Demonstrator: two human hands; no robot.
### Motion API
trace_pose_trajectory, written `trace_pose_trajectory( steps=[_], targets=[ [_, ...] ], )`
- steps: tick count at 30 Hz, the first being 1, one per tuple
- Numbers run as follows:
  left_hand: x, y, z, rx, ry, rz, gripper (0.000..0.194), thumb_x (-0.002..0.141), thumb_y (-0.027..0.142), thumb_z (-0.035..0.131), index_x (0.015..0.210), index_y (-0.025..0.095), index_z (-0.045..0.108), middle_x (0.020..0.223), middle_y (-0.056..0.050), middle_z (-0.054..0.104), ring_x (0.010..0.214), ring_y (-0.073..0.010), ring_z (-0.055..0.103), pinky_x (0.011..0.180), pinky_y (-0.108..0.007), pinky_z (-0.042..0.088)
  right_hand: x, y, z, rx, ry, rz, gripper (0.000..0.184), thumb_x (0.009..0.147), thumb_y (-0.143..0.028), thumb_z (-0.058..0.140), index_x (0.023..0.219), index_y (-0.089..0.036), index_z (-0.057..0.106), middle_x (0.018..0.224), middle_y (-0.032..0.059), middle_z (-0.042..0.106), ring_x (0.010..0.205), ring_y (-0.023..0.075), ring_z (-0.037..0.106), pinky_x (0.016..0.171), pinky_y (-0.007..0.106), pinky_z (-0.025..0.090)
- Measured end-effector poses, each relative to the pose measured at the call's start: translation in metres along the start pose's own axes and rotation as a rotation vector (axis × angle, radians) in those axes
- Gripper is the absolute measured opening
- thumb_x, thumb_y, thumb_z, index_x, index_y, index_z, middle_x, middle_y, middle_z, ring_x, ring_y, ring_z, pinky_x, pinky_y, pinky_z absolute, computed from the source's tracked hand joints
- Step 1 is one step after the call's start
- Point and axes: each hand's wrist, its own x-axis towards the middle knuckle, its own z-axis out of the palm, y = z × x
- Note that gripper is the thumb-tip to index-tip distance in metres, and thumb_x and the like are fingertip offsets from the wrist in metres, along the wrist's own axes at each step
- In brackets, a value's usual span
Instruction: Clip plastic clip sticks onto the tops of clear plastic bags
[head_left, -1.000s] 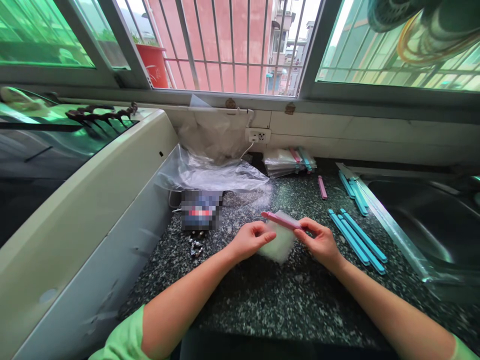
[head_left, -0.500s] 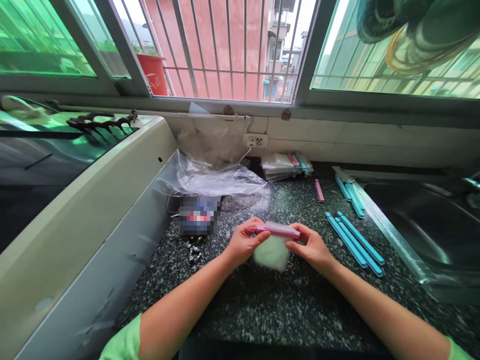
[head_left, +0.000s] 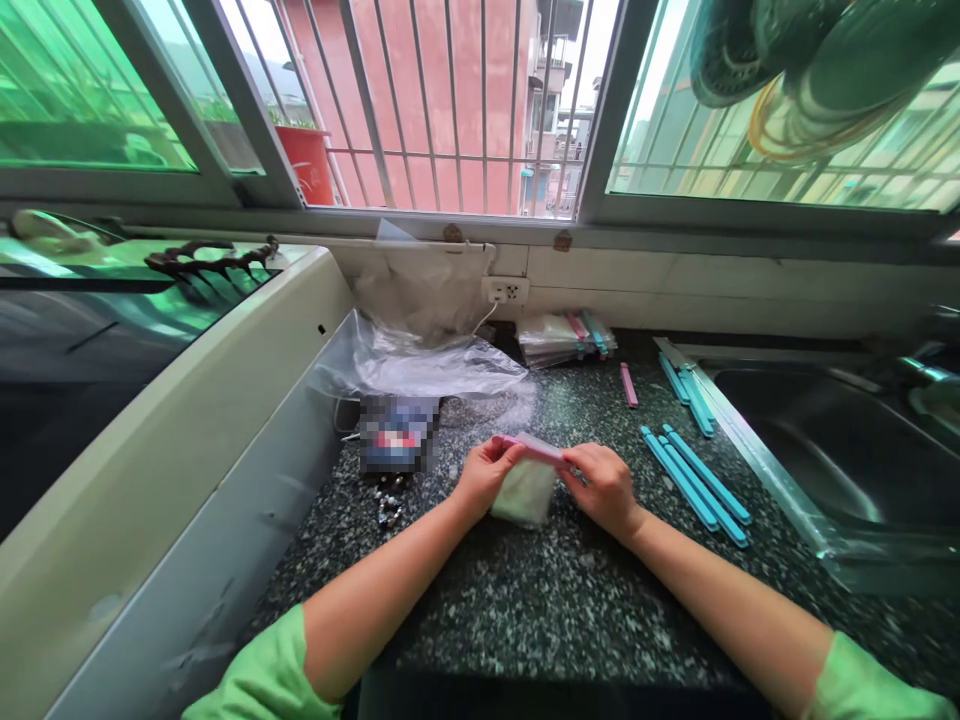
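Clear bag (head_left: 523, 495), soft-sided, pale filling: between left hand (head_left: 484, 478) and right hand (head_left: 604, 488), over the counter (head_left: 525, 620). Counter: speckled dark stone, bare strip to near edge. Sink (head_left: 802, 425): smooth dark basin, right side. Plastic sheeting (head_left: 427, 365): crumpled, sheer, beyond left hand. Blue clips (head_left: 703, 488): slim straight bars, clear gap from right hand. Both grips narrow, pinching pink clip (head_left: 544, 454) along bag's top. Loose pink clip (head_left: 628, 385): short bar, farther back.

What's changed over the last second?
The left hand has taken hold of the left end of the pink clip; the right hand keeps the other. Clip and small bag shifted slightly left. The blue clips and loose pink clip stayed put.
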Motion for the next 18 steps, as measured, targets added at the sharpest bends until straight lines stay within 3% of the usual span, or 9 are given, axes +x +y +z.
trace_pose_trajectory(
  steps=[4,10,13,18],
  targets=[
    [0.024,-0.005,0.008,0.147,0.004,0.12,0.044,0.057,0.048,0.071,0.083,0.014,0.062,0.074,-0.002,0.063,0.069,-0.0144,0.056,0.069,-0.027,0.044,0.009,0.018,0.009,-0.077,-0.04,0.119,0.019,0.083,-0.029,0.05,0.085,-0.019,0.066,0.076,0.0056,0.068,0.071,0.0167,0.059,0.066,0.027,0.04],
    [0.076,-0.014,0.041,0.418,0.153,0.358,0.059,0.073,0.023,0.059,0.128,0.017,0.041,0.085,-0.002,0.063,0.066,-0.0117,0.055,0.068,-0.027,0.047,0.043,0.069,0.026,-0.135,0.126,0.663,0.032,0.08,-0.042,0.048,0.084,-0.017,0.066,0.068,0.0058,0.067,0.061,0.0182,0.057,0.055,0.026,0.034],
    [0.104,-0.02,0.057,0.564,0.144,0.433,0.062,0.073,0.02,0.057,0.132,0.017,0.039,0.102,-0.008,0.062,0.072,-0.0139,0.057,0.072,-0.03,0.049,0.064,0.093,0.036,-0.153,0.171,0.787,0.035,0.079,-0.045,0.049,0.085,-0.015,0.066,0.073,0.008,0.068,0.063,0.0188,0.057,0.055,0.025,0.032],
    [0.145,-0.024,0.069,0.755,0.118,0.607,0.058,0.072,0.014,0.053,0.129,0.017,0.043,0.129,-0.011,0.05,0.113,-0.0229,0.051,0.098,-0.038,0.04,0.093,0.125,0.055,-0.194,0.201,0.867,0.036,0.081,-0.044,0.047,0.086,-0.013,0.066,0.077,0.0122,0.068,0.066,0.0204,0.058,0.057,0.026,0.029]
  ],
)
